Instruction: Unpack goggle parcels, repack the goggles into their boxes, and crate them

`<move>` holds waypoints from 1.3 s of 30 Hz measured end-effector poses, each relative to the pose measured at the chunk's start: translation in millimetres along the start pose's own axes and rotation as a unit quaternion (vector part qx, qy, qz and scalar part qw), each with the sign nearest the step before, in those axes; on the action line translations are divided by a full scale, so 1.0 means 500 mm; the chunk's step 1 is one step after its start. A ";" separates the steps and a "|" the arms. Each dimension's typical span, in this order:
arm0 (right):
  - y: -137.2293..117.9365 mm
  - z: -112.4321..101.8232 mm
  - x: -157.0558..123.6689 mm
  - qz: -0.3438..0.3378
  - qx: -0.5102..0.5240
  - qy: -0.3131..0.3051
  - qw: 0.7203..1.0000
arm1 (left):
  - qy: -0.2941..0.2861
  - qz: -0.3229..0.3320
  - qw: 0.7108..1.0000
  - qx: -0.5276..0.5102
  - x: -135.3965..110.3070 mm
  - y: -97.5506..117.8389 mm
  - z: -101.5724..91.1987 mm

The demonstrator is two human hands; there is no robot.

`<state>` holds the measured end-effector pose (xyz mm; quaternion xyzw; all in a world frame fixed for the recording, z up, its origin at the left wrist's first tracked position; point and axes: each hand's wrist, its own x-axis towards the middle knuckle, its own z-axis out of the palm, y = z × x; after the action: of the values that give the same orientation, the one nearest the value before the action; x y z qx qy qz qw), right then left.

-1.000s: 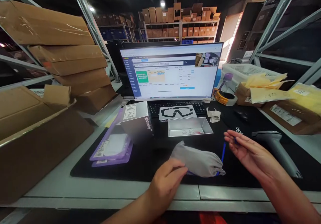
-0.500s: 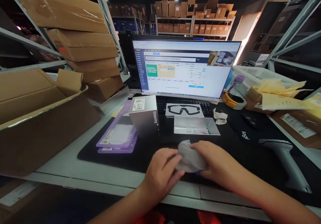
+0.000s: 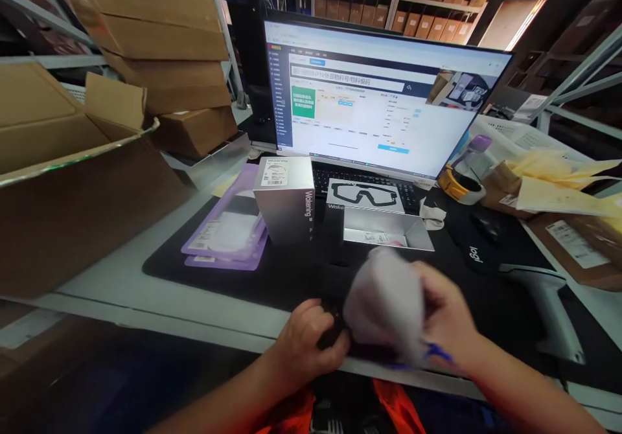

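Note:
My right hand grips a light grey cloth pouch with a blue drawstring; the pouch is smeared by motion. Close to its left side, my left hand is closed around a dark, glossy object. Fingers hide most of that object, so its kind cannot be made out. Beyond the hands lies an open silver box, with a label showing inside. Behind it rests a box lid printed with goggles. A tall silver "Wakening" box stands upright to the left.
Purple-edged plastic sleeves lie left on the black desk mat. A monitor stands behind a keyboard. On the right are a barcode scanner, a mouse and a tape roll. An open carton borders the left.
The pouch has been raised and spread out in my right hand. My left hand has moved away from it, lower, and a dark object now shows in its grip. The view has tilted down.

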<state>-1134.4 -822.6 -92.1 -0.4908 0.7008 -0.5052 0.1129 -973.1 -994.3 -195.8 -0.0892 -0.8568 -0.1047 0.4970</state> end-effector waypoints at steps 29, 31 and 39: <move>0.017 -0.062 -0.127 0.032 -0.274 -0.241 0.931 | -0.262 -0.057 0.957 -0.112 0.067 -0.011 -0.036; 0.026 -0.045 -0.134 0.051 -0.278 -0.244 0.928 | -0.272 -0.045 0.953 -0.123 0.081 -0.007 -0.030; 0.048 -0.013 -0.131 0.038 -0.296 -0.213 0.930 | -0.242 -0.075 0.966 -0.054 0.118 -0.001 -0.001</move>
<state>-1120.0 -766.2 -130.9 -0.5707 0.7964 -0.1539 0.1279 -1001.9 -992.0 -144.4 -0.0737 -0.9490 -0.1632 0.2595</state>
